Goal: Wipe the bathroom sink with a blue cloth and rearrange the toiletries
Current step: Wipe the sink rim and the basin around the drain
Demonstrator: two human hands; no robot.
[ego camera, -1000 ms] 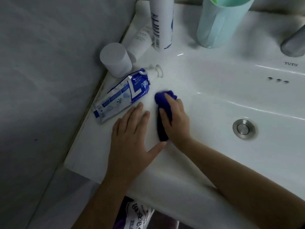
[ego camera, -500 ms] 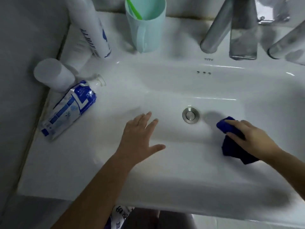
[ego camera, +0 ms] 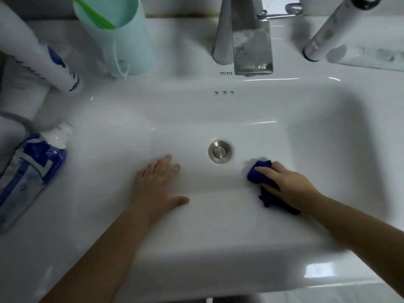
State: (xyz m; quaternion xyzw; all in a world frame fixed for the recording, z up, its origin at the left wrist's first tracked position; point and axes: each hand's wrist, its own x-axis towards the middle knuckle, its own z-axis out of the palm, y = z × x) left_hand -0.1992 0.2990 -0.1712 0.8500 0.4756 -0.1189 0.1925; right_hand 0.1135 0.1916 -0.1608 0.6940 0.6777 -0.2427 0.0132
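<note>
The white sink fills the view, its metal drain plug in the middle of the basin. My right hand presses a crumpled blue cloth onto the basin's near slope, just right of the drain. My left hand lies flat with fingers spread on the near slope, left of the drain, holding nothing. A blue-and-white toothpaste tube lies on the left ledge. A white-and-blue bottle and a pale green cup with a green toothbrush stand at the back left.
A chrome faucet rises at the back centre. A white cylindrical bottle leans at the back right, beside a clear soap dish. A white round container sits at the far left edge.
My right hand carried the cloth from the left ledge by the toothpaste across the basin to right of the drain. My left hand shifted onto the basin's near slope. The view swung right.
</note>
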